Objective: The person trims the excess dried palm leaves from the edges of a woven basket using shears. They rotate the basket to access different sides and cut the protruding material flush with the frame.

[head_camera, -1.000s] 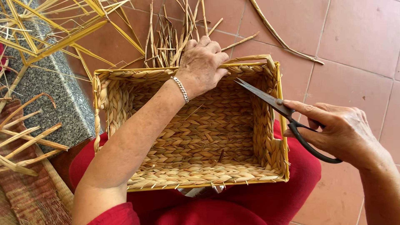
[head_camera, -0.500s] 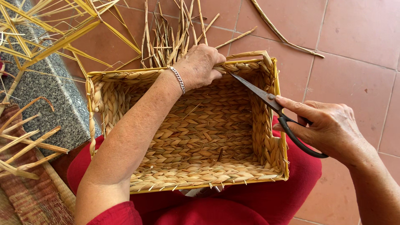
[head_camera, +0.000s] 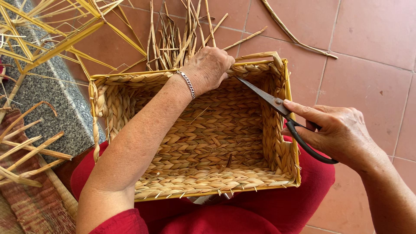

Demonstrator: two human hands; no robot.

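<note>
The left hand [head_camera: 208, 69] folds over the far rim of the woven basket [head_camera: 190, 190], so its fingers and the stretch of rim beneath them are hidden. The scissors [head_camera: 277, 104] have their tips tucked behind that hand; whether they touch a strand cannot be told. The right hand [head_camera: 342, 134] covers most of the scissor handles. The yellow frame [head_camera: 65, 39] at far left and the loose straw stalks [head_camera: 177, 30] run off the picture's edge.

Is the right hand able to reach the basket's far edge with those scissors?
Probably yes. The right hand holds the black scissors with their tip already at the basket's far rim, beside the left hand. Nothing blocks them.
</note>
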